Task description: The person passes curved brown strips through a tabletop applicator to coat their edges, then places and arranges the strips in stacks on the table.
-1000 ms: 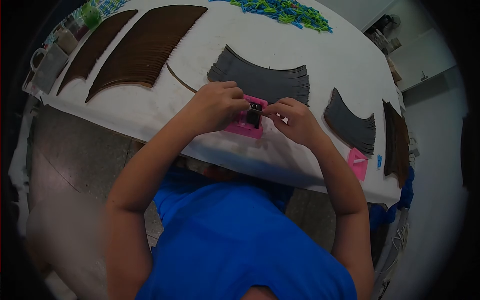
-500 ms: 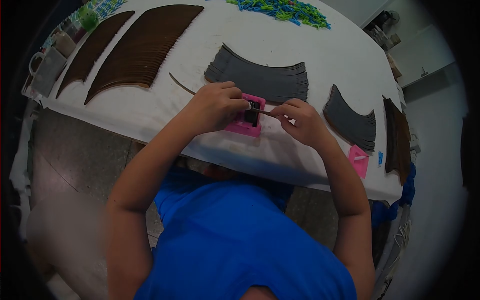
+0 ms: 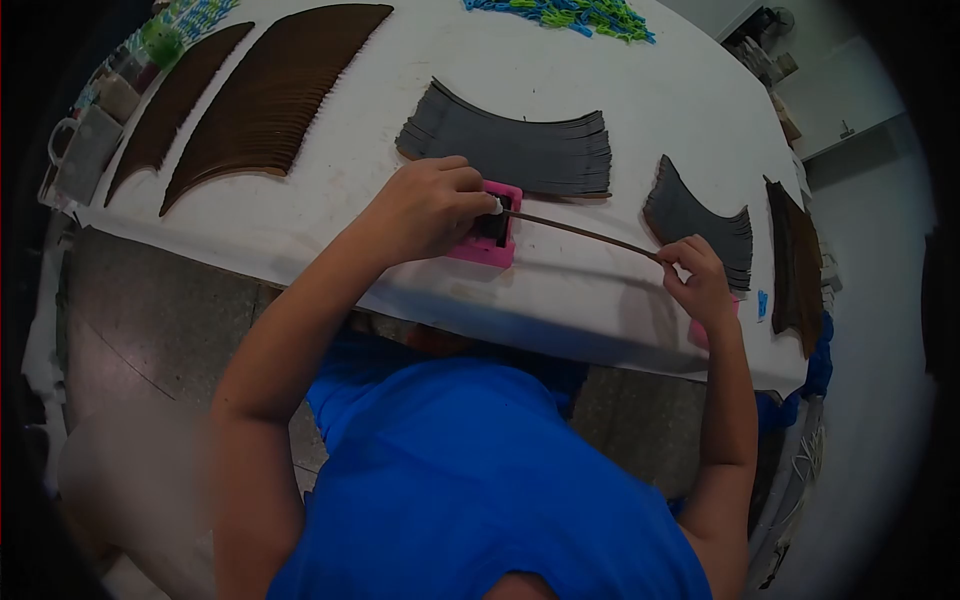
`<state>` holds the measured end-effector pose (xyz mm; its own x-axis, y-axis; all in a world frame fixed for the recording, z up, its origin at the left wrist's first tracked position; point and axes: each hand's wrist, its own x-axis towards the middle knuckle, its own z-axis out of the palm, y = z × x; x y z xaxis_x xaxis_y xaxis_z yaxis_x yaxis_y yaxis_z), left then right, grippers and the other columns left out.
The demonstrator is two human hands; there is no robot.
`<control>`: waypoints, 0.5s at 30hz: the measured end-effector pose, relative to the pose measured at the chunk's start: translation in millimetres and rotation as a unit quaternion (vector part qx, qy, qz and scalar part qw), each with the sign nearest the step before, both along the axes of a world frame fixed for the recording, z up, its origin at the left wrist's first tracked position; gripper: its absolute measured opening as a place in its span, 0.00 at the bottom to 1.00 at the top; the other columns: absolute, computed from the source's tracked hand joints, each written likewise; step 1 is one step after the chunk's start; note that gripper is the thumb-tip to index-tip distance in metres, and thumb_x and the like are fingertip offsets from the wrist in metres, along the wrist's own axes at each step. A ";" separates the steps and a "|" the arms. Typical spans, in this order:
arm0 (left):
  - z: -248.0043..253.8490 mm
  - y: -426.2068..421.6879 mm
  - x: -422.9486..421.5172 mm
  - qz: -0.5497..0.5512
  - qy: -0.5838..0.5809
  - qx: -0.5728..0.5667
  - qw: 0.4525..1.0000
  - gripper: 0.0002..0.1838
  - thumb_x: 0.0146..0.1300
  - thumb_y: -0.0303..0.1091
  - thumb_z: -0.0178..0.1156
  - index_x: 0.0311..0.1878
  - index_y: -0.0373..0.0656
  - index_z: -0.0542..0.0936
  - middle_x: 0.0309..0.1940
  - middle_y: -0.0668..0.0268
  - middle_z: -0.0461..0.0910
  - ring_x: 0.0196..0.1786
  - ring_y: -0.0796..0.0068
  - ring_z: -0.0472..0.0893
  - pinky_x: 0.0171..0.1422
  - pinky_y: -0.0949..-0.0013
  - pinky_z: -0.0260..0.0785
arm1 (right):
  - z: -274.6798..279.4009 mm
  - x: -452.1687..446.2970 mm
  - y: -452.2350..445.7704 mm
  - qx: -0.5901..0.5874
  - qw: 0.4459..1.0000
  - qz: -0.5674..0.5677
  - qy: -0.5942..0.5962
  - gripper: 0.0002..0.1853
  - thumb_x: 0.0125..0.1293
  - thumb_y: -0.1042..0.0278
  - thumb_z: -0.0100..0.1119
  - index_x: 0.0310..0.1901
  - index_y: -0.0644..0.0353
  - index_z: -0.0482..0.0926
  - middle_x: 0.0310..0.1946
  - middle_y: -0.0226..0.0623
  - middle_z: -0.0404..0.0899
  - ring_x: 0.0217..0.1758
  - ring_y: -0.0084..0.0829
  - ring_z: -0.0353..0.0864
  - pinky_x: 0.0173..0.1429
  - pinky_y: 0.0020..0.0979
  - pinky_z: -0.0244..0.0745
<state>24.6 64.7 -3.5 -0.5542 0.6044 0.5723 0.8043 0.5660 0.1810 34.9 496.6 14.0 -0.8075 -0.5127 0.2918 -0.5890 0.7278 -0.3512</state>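
Over a pink tray (image 3: 492, 252) with a dark inside, my left hand (image 3: 428, 208) is closed in a pinch. A small white piece (image 3: 497, 206) shows at its fingertips, around or against one end of a thin brown strip (image 3: 588, 233). The strip runs taut to the right, where my right hand (image 3: 702, 280) pinches its other end between thumb and fingers. Just beyond the tray lies a row of dark grey strips (image 3: 515, 145), side by side in a curved sheet. A smaller curved row of grey strips (image 3: 695, 222) lies behind my right hand.
Brown strips fan out in a wide row (image 3: 275, 105) and a narrower row (image 3: 180, 115) on the left. Another brown bundle (image 3: 795, 270) lies at the right edge. Green and blue clips (image 3: 575, 15) are heaped at the back. A blue clip (image 3: 762, 304) lies near a partly hidden pink piece (image 3: 700, 335).
My right hand has moved right, away from the left hand, drawing the brown strip out between them. The strip's tail left of my left hand no longer shows. My left hand stays over the tray.
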 end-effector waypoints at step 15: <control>1.2 17.3 -5.5 -0.009 0.000 -0.022 1.000 0.12 0.47 0.25 0.73 0.37 0.47 0.89 0.32 0.64 0.83 0.42 0.63 0.83 0.46 0.61 0.79 | 32.6 -3.5 11.0 0.045 0.995 -0.017 0.089 0.10 0.54 0.84 0.66 0.38 0.62 0.84 0.35 0.38 0.82 0.41 0.40 0.81 0.45 0.38 0.78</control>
